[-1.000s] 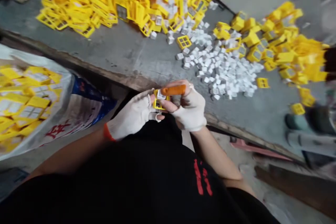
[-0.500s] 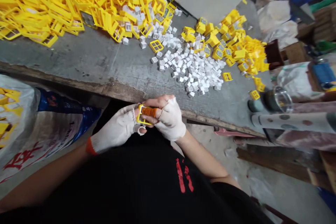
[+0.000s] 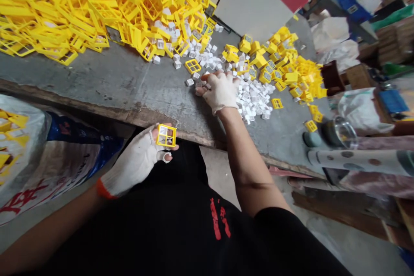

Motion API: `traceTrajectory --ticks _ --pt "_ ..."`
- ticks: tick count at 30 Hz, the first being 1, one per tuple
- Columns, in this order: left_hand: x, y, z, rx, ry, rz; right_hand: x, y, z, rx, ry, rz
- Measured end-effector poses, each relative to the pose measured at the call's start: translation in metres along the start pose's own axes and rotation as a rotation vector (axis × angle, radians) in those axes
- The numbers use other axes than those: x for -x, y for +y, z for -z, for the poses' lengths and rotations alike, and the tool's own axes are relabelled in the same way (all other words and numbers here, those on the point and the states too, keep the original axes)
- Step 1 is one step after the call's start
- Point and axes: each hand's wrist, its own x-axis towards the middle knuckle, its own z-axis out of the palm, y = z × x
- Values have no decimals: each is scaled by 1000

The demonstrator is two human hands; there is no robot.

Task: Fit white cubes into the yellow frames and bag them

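Note:
My left hand [image 3: 139, 155], in a white fingerless glove with an orange cuff, holds a small yellow four-pane frame [image 3: 167, 135] in front of the table edge. A white piece fills the frame's upper left opening; the other openings look see-through. My right hand [image 3: 221, 90], gloved the same way, reaches over the table with its fingers spread on a heap of small white cubes [image 3: 254, 101]. Something orange covers one of its fingers. Its fingertips are partly hidden among the cubes.
A large pile of yellow frames [image 3: 80, 8] covers the back left of the grey table [image 3: 123, 82]. Yellow block-like pieces [image 3: 281, 58] lie to the right, near a glass jar [image 3: 344, 131]. Behind stands a white box [image 3: 242, 4]. A sack [image 3: 64, 168] stands at left.
My right hand has left the yellow frame and moved up and right to the white cubes. My left hand keeps the frame, now turned face up, slightly further left.

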Motion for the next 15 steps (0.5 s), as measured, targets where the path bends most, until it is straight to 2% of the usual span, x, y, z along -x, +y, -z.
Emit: traceTrajectory --ticks 4,10,13,15 --pt "0 2 -1 -2 22 -10 0 -7 1 63 -66 61" --pt "-4 1 -1 20 3 -32 4 -2 -9 45 -33 33" --pt "-3 0 -2 62 -5 -44 26 3 -6 -63 -9 80" --pt "-3 -1 -4 82 -11 -47 52 5 -1 -186 24 228"
